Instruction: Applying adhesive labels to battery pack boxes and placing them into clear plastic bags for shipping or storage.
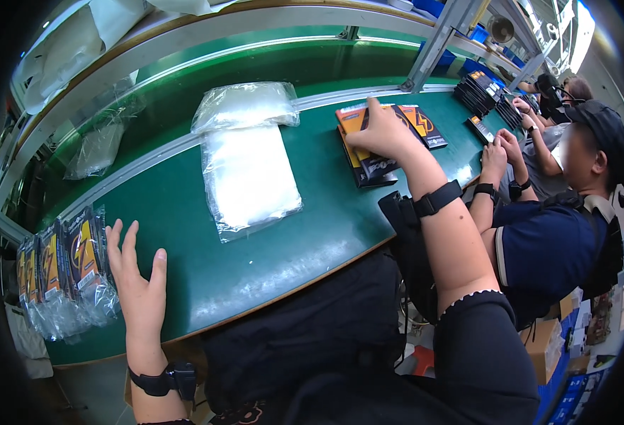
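Observation:
My right hand spans the top box of a small stack of flat black-and-orange boxes, gripping it with thumb and fingers; some of the fingertips are hidden. Beside it lies another such box with a yellow lightning bolt. My left hand hovers near the table's left front, fingers spread and nothing in them. Just left of it stands a row of similar boxes in clear plastic bags. Between my hands lies a pile of clear plastic bags, with a folded bundle of bags across its far end.
The green table runs away to the right, where a person in a dark cap handles a small box. Stacks of dark boxes stand beyond. A metal upright rises at the table's back, carrying a shelf.

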The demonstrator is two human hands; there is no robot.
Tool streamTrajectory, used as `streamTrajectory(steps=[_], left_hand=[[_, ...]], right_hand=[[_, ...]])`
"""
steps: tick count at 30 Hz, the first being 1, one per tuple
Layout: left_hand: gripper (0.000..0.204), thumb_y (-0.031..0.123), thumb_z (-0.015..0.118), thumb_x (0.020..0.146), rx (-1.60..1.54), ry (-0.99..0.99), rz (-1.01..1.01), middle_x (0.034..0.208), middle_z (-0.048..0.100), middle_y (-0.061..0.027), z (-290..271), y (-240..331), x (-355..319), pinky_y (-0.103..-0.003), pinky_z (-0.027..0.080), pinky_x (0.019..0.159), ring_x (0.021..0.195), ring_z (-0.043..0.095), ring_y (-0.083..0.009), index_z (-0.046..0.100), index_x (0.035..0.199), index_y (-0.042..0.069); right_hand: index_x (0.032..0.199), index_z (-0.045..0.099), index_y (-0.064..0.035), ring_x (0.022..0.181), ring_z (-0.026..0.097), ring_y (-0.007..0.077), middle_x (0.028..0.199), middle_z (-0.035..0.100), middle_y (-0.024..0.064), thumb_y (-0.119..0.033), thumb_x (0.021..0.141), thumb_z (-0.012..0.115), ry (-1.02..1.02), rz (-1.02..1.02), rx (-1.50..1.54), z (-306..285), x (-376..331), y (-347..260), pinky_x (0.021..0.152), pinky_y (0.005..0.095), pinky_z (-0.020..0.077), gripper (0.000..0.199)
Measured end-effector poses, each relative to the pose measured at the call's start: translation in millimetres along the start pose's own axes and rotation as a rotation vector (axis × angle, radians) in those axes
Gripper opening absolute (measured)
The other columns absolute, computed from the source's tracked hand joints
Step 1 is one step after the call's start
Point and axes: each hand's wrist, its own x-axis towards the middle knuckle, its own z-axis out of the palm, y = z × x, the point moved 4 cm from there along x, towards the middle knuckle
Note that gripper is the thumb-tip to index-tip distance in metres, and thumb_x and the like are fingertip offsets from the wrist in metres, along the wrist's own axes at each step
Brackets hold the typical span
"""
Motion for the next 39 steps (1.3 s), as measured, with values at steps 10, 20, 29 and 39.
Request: streamTrajectory(steps=[10, 20, 29, 39], left_hand=[[0.022, 0.016, 0.064, 0.079, -1.332, -0.526, 0.366, 0.089, 0.061, -0.0152, -64, 100, -25, -0.035, 0.046, 0.085, 0.093, 0.060, -0.0232, 0.065, 0.093, 0.000], [0.020, 0.017, 0.061, 0.082, -2.054, -1.164, 0.528, 0.090, 0.060, -0.0150, -54, 184, -79, -0.036, 0.047, 0.084, 0.093, 0.059, -0.0235, 0.064, 0.093, 0.000], [0.020, 0.018, 0.059, 0.084, -2.160, -1.302, 0.490, 0.090, 0.059, -0.0149, -44, 209, -92, -0.036, 0.047, 0.083, 0.093, 0.057, -0.0238, 0.063, 0.093, 0.001], [0.020, 0.020, 0.056, 0.087, -2.183, -1.379, 0.492, 0.091, 0.058, -0.0147, -40, 214, -89, -0.037, 0.048, 0.081, 0.093, 0.056, -0.0241, 0.061, 0.093, 0.001]], right_hand=[[0.134, 0.036, 0.0011, 0.116, 0.046, 0.0469, 0.124, 0.046, 0.0330, -0.053, 0.069, 0.065, -0.014, -0.023, -0.256, 41, -11, 20, 0.098, 0.0448, 0.0410, 0.090], [0.137, 0.036, 0.0005, 0.105, 0.051, 0.0484, 0.116, 0.049, 0.0317, -0.048, 0.071, 0.058, 0.167, -0.041, -0.250, 48, -84, 7, 0.092, 0.0452, 0.0439, 0.085], [0.135, 0.037, 0.0010, 0.107, 0.049, 0.0463, 0.116, 0.047, 0.0307, -0.048, 0.072, 0.056, 0.143, -0.005, -0.236, 49, -95, 5, 0.092, 0.0442, 0.0433, 0.082], [0.112, 0.051, 0.0083, 0.100, 0.057, 0.0447, 0.111, 0.049, 0.0332, -0.069, 0.067, 0.061, 0.285, 0.077, -0.092, 45, -54, 7, 0.086, 0.0429, 0.0485, 0.090]])
